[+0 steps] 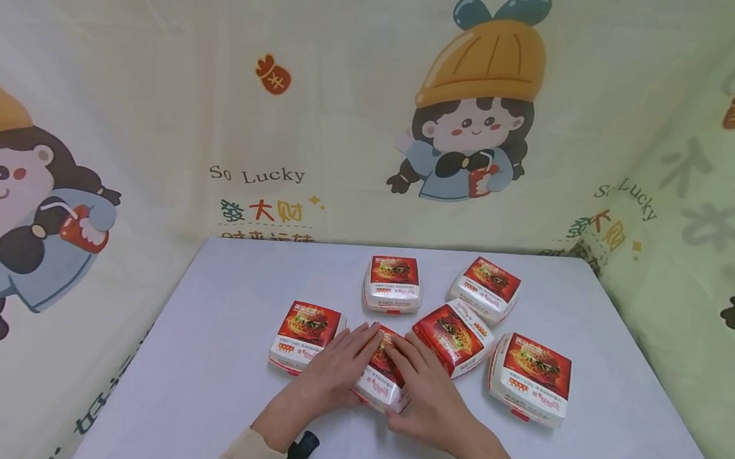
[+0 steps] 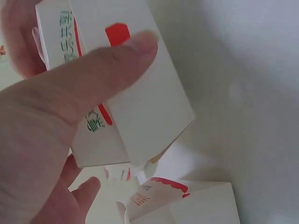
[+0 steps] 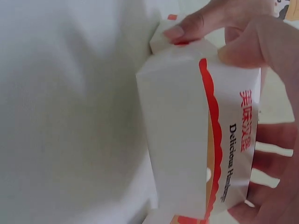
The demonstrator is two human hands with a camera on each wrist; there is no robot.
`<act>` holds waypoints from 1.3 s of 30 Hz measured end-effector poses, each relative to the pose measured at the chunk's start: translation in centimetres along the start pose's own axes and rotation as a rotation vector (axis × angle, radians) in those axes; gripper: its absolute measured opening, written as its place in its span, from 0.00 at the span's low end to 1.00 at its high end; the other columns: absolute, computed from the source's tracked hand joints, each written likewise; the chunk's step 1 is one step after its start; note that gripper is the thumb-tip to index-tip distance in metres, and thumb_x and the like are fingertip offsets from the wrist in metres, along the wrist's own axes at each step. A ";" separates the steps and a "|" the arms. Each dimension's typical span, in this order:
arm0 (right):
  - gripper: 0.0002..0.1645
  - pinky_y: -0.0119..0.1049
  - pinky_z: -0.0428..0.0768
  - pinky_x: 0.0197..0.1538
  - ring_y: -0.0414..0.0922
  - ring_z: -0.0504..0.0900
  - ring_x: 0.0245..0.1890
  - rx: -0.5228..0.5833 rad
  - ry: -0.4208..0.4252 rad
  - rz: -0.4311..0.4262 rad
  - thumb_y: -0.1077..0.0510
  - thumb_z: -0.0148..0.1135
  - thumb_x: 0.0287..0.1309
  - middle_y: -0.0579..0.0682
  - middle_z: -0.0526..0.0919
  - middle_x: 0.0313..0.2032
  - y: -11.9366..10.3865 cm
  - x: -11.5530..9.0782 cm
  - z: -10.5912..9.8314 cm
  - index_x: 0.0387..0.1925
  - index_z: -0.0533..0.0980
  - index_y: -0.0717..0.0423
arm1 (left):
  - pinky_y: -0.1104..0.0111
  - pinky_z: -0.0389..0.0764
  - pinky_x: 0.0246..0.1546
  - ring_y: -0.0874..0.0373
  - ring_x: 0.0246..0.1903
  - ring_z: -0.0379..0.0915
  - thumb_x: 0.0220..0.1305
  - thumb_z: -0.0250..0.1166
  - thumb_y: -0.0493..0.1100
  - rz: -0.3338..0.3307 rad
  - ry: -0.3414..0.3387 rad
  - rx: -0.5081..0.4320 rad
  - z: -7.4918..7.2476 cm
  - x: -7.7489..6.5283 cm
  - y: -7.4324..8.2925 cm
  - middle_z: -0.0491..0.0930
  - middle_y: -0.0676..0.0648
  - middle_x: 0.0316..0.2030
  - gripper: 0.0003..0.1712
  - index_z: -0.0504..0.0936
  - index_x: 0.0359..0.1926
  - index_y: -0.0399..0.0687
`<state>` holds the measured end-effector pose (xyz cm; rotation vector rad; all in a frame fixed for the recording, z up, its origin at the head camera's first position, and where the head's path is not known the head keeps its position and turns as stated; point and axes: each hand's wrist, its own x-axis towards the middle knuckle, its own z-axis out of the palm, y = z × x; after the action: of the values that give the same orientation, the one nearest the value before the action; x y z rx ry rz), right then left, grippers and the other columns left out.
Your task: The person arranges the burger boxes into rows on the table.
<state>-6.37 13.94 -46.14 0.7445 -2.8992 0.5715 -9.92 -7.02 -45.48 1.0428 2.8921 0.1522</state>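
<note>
Both hands are on a red and white hamburger box (image 1: pixel 381 374) at the front middle of the table. My left hand (image 1: pixel 335 368) grips its left side, fingers over the top. In the left wrist view the left thumb (image 2: pixel 112 60) lies across the white side by the red tab (image 2: pixel 117 33). My right hand (image 1: pixel 427 392) holds the right side, its fingers spread over the top. "Delicious Hamburger" lettering (image 3: pixel 230 161) shows on the box's side in the right wrist view. The box's lid edge looks closed, with a small gap at one corner.
Similar hamburger boxes stand around: one on the left (image 1: pixel 309 330), one behind (image 1: pixel 393 283), one at the back right (image 1: pixel 486 288), a turned one (image 1: pixel 453 336) close by the right hand, and one on the right (image 1: pixel 531 377). The white table (image 1: pixel 211 360) meets printed cloth (image 1: pixel 348 117) behind.
</note>
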 end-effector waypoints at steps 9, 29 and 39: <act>0.55 0.53 0.64 0.74 0.47 0.58 0.75 0.023 -0.049 -0.094 0.39 0.73 0.41 0.42 0.63 0.73 0.3 -0.5 -0.4 0.72 0.63 0.45 | 0.55 0.52 0.77 0.53 0.79 0.41 0.45 0.77 0.65 0.015 -0.076 -0.043 0.1 -0.3 -0.1 0.48 0.50 0.79 0.68 0.49 0.79 0.51; 0.56 0.52 0.69 0.71 0.50 0.53 0.77 0.090 0.023 -0.096 0.46 0.77 0.40 0.46 0.57 0.76 0.1 -2.2 1.4 0.72 0.62 0.44 | 0.55 0.61 0.74 0.48 0.74 0.55 0.38 0.78 0.70 -0.100 0.116 0.048 1.7 -1.8 1.9 0.60 0.44 0.74 0.69 0.58 0.75 0.44; 0.58 0.28 0.49 0.77 0.52 0.54 0.76 0.049 0.084 -0.061 0.46 0.79 0.40 0.48 0.57 0.76 -0.1 -2.7 2.2 0.73 0.62 0.48 | 0.54 0.61 0.74 0.47 0.74 0.53 0.38 0.78 0.69 -0.169 0.171 0.022 2.6 -2.3 3.1 0.58 0.43 0.74 0.69 0.56 0.75 0.44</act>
<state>-3.89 14.19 -48.66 0.7921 -2.7847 0.6532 -5.96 -5.89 -47.64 0.8205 3.1249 0.2103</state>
